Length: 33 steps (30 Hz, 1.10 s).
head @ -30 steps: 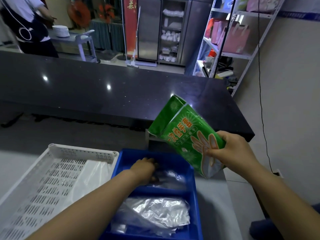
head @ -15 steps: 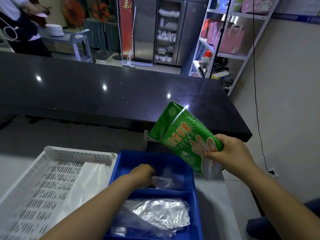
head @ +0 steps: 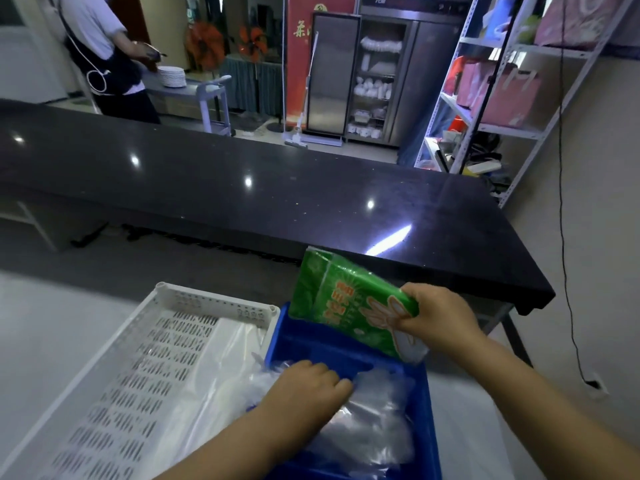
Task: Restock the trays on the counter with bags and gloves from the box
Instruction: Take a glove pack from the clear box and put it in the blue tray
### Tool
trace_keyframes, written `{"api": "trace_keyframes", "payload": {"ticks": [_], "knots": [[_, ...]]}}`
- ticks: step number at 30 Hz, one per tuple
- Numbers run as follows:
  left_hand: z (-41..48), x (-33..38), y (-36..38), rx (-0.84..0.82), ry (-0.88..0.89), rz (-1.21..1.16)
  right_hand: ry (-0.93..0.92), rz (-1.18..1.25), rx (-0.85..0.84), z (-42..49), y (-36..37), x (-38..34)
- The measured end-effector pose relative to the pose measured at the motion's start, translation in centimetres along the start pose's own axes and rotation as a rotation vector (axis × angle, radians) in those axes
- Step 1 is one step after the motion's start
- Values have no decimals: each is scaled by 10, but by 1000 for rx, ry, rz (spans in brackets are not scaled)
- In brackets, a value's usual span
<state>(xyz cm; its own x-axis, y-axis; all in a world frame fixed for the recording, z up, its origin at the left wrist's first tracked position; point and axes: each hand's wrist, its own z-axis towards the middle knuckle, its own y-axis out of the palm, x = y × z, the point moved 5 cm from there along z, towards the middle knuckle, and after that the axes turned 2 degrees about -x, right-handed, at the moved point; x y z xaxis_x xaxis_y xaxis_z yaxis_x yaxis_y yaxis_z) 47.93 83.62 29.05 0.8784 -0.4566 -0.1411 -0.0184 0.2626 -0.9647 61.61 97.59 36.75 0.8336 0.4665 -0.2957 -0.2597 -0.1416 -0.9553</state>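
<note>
A green pack of disposable gloves [head: 343,303] is held in my right hand [head: 436,315] and tilts down into the far compartment of the blue tray [head: 427,403]. My left hand [head: 308,386] lies in the same tray, fingers closed on loose clear plastic gloves [head: 377,420] piled in the near compartment. To the left stands a white perforated tray [head: 180,344] with clear plastic bags [head: 228,372] lying flat inside. The box is out of view.
A black stone counter [head: 242,188] runs across behind the trays. The trays rest on a pale lower surface [head: 52,323]. A person [head: 107,57] stands at a cart with stacked plates at the back left. Metal shelving [head: 502,98] stands at the right.
My right hand has lowered the green pack from above the tray into its far compartment. My left hand has drawn back from the far compartment to the near one with the loose gloves.
</note>
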Motion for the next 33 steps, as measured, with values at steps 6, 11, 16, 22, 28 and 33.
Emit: {"api": "trace_keyframes", "payload": {"ticks": [6,11,16,22,28,33], "knots": [[-31,9,-10,101,-35,-53,-82,-132,-159,18,44,-16],[-34,19,-8,-22,-6,-41,-71,-86,-422,29,73,-9],[-28,23,-6,-66,-2,-41,-45,45,-510,37,74,-1],[-22,22,-2,-77,17,-71,-114,-220,-310,37,77,-10],[-20,18,9,-157,-15,-84,-268,-402,87,25,88,-26],[-17,12,10,-185,-37,-97,-223,-235,-7,24,87,-23]]}}
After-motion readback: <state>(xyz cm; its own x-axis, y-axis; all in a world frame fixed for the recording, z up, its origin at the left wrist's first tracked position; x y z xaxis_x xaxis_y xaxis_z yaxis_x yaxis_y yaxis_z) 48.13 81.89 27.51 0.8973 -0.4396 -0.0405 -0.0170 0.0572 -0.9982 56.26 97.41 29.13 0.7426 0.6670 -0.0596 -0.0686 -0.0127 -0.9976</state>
